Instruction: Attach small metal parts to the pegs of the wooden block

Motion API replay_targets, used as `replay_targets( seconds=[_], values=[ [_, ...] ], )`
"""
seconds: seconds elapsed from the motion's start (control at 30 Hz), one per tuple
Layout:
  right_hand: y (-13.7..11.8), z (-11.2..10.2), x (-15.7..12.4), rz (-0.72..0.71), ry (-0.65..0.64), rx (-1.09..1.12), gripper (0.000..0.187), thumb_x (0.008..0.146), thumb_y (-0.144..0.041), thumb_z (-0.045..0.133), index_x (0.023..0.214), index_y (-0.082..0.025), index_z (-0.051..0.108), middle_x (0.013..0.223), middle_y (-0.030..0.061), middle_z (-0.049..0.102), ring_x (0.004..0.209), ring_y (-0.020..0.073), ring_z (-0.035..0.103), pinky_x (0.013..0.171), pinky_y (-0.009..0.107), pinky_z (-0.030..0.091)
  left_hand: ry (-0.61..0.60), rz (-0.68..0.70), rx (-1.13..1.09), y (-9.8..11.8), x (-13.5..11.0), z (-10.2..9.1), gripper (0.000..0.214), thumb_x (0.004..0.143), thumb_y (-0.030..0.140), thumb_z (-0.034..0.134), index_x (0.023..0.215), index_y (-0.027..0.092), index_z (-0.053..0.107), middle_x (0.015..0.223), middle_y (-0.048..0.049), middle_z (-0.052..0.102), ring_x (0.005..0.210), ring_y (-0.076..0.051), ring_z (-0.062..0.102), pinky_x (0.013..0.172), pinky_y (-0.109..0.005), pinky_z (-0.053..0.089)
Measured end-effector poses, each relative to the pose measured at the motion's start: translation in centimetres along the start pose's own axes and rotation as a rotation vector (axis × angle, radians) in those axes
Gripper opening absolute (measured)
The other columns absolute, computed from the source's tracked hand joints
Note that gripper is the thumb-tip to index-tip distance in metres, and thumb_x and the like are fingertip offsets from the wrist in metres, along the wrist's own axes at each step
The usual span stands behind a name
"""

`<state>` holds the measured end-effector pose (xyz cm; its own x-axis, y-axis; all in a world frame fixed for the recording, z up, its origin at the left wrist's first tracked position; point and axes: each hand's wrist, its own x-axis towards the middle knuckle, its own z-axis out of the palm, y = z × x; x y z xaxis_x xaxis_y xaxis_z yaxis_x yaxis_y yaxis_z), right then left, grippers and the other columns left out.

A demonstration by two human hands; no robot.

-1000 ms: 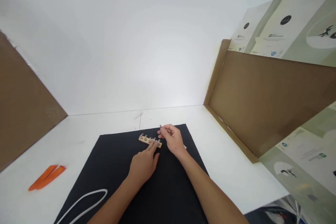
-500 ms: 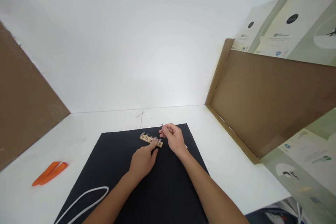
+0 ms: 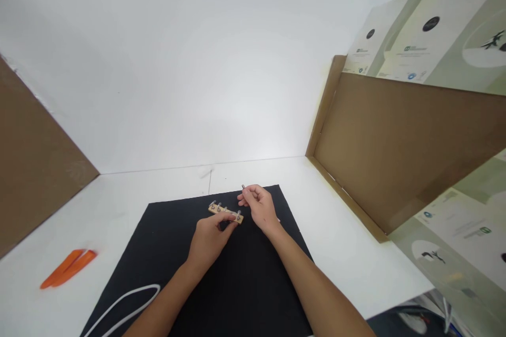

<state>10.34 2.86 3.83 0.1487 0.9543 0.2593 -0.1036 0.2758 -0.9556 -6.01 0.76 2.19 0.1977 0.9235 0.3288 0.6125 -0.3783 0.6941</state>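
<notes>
- The wooden strip [image 3: 222, 210] lay at the left hand's [image 3: 209, 238] fingertips, its long axis slanting from beyond that hand nearer toward the person on the right.
- The left hand, nearer to it, pinched it close to its right end.
- The right hand [image 3: 260, 210], just beside that end, gripped a slim piece [image 3: 243, 187].
- Beneath both hands spread a black mat [image 3: 245, 284].
</notes>
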Motion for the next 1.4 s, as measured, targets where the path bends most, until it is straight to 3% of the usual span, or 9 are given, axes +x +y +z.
replay_targets(
  seconds=[0.1,0.27,0.47,0.73,0.9,1.03,1.4],
  values=[
    [0.0,0.0,0.0,0.002,0.005,0.000,0.029,0.082,-0.046,0.064,0.083,-0.017,0.063,0.075,0.0063,0.072,0.062,0.0153,0.066,0.063,0.028,0.051,0.017,-0.056,-0.160,0.0,0.1,0.1,0.020,0.078,0.040,0.067,0.082,0.022,0.072,0.055,0.0035,0.064,0.046,-0.012,0.054,0.048,-0.023,0.043],
    [0.0,0.1,0.0,0.004,-0.002,0.008,0.028,0.083,-0.044,0.064,0.084,-0.016,0.064,0.076,0.0066,0.072,0.062,0.0152,0.066,0.064,0.028,0.051,-0.026,-0.171,-0.593,0.9,0.3,-0.3,0.025,0.074,0.038,0.071,0.077,0.019,0.056,0.087,-0.0046,0.074,0.063,-0.014,0.064,0.055,-0.024,0.050],
    [0.1,0.1,-0.1,-0.005,-0.017,0.009,0.027,0.083,-0.044,0.063,0.084,-0.017,0.064,0.076,0.0058,0.072,0.062,0.0151,0.066,0.063,0.028,0.051,-0.006,-0.216,-0.775,1.1,0.8,-0.6,0.029,0.074,0.034,0.073,0.089,0.016,0.056,0.096,-0.0082,0.074,0.065,-0.011,0.063,0.063,-0.025,0.051],
    [-0.1,0.2,-0.3,0.001,-0.033,0.009,0.027,0.084,-0.044,0.063,0.084,-0.017,0.064,0.076,0.0061,0.072,0.063,0.0154,0.066,0.064,0.028,0.051,0.021,-0.169,-0.732,0.8,1.1,-0.9,0.023,0.083,0.037,0.062,0.090,0.016,0.059,0.099,-0.0081,0.072,0.069,-0.012,0.060,0.063,-0.025,0.048],
    [-0.1,0.3,-0.4,0.011,-0.044,0.015,0.027,0.083,-0.044,0.064,0.084,-0.017,0.064,0.076,0.0057,0.072,0.063,0.0150,0.066,0.064,0.028,0.051,0.046,-0.157,-0.714,0.9,1.1,-1.0,0.026,0.085,0.040,0.059,0.095,0.016,0.059,0.083,-0.0044,0.070,0.069,-0.014,0.058,0.065,-0.026,0.048],
    [-0.4,0.6,-0.6,0.008,-0.091,0.024,0.026,0.082,-0.044,0.065,0.082,-0.018,0.064,0.076,0.0053,0.073,0.065,0.0154,0.067,0.065,0.028,0.052,0.041,-0.164,-0.668,0.8,1.2,-1.0,0.031,0.088,0.042,0.055,0.102,0.015,0.059,0.087,-0.0058,0.070,0.072,-0.014,0.059,0.067,-0.026,0.048],
    [-0.9,0.3,-1.2,-0.029,-0.212,-0.039,0.024,0.078,-0.041,0.070,0.084,-0.018,0.072,0.082,0.0067,0.074,0.076,0.0207,0.069,0.072,0.033,0.056,0.023,-0.100,-0.627,0.9,1.1,-0.9,0.029,0.084,0.042,0.061,0.096,0.016,0.067,0.086,-0.0039,0.071,0.080,-0.017,0.066,0.073,-0.026,0.052]
  ],
)
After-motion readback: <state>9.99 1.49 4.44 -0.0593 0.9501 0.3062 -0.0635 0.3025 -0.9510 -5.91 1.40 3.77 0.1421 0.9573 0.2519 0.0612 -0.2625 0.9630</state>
